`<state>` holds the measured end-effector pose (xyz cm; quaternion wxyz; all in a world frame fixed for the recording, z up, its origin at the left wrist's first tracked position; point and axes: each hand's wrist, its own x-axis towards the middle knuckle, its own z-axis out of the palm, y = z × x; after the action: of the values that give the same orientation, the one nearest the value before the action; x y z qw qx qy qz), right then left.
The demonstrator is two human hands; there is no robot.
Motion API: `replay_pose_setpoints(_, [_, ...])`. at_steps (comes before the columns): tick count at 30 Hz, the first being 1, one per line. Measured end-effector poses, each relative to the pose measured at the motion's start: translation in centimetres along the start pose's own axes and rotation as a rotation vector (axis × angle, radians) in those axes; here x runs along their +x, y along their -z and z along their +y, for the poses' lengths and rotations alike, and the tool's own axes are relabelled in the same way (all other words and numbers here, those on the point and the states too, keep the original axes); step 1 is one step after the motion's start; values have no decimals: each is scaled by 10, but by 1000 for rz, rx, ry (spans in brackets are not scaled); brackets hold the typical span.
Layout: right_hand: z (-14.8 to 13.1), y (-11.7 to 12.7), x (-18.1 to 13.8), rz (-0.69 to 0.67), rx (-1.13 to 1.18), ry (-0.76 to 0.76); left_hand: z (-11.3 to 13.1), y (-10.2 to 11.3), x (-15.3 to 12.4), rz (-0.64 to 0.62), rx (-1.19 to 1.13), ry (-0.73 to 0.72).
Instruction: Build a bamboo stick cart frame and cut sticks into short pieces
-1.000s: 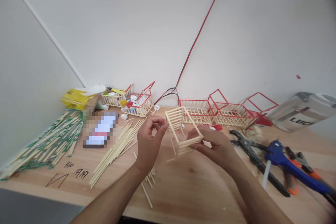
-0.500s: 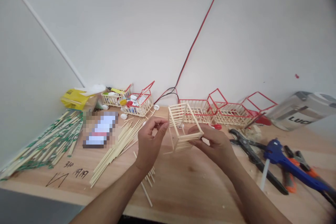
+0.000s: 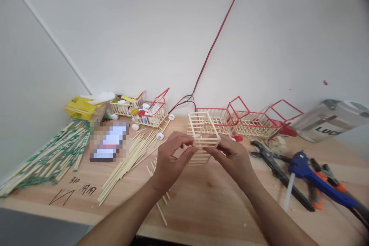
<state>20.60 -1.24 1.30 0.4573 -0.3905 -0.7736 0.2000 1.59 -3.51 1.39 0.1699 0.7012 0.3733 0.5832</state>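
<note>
Right hand [image 3: 234, 157]: thumb and forefinger pinched on the near-right corner of the stick frame [image 3: 206, 138]. Left hand [image 3: 174, 158]: thumb and forefinger nearly together, pinched at the near-left corner; its other fingers curl in, free of the frame.

Frame is between the two hands, seemingly held up off the table [image 3: 213, 215], its ladder-like sides showing. Can't tell whether any joint is loose.

Step looks like steadying or lining up that near edge. To do it well: light, even pinch, load on the corner posts, not mid-bar; thin sticks would likely bow or pop a joint. Match both thumbs' height so the box doesn't rack. If one corner needs a nudge, let one hand anchor and the other move. Sight along the near bars for parallel.

Mind the left forearm: loose sticks [image 3: 161, 212] lie right by it, easy to sweep.

Further left, the stick pile [image 3: 127, 165]. Behind the frame, a red-rimmed basket [image 3: 216, 110], useful squareness reference. Right: black-handled pliers [image 3: 282, 177] and the blue tool [image 3: 319, 182], near the right forearm; keep the elbow in.
</note>
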Motion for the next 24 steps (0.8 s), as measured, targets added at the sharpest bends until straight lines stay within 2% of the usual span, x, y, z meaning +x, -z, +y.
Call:
replay_pose_setpoints(6, [0, -4, 0, -25, 56, -4, 0, -1, 1, -10, -21, 18])
replay_pose_setpoints(16, [1, -5, -2, 18, 21, -1, -5, -2, 1, -18, -172, 125])
replay_pose_setpoints(24, [2, -5, -2, 34, -54, 58, -4, 3, 2, 116, -150, 182])
